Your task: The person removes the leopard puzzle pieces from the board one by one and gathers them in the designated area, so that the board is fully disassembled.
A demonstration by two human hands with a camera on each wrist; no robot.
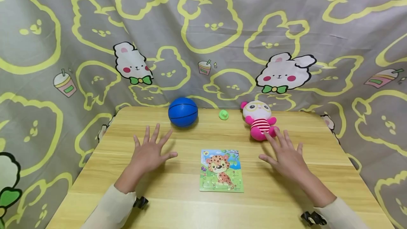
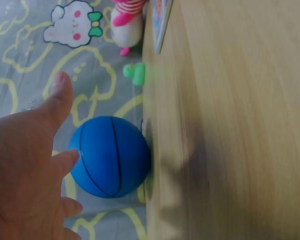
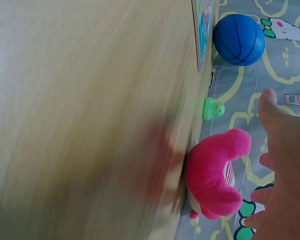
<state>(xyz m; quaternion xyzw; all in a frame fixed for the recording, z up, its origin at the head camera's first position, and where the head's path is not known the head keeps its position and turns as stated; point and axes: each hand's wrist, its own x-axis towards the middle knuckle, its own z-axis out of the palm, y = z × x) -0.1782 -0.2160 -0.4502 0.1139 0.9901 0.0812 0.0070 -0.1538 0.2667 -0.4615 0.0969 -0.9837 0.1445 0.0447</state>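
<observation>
My left hand (image 1: 148, 154) hovers palm down over the left of the table, fingers spread, holding nothing. Behind it sits a blue basketball-style ball (image 1: 183, 112). My right hand (image 1: 287, 160) is spread in the same way on the right, with fingertips overlapping the feet of a pink and white plush toy (image 1: 260, 124) in the head view. That toy has yellow glasses and a red-striped belly. Between the hands a square jigsaw puzzle (image 1: 221, 171) with a cartoon leopard lies flat, its pieces in place. A small green rubber duck (image 1: 224, 115) stands near the back edge.
The wooden table (image 1: 143, 207) carries all these things. A grey curtain (image 1: 222, 17) with yellow cartoon outlines and white rabbits hangs right behind its back edge and along both sides. Dark straps (image 1: 141, 202) show at both wrists, by the pale sleeves.
</observation>
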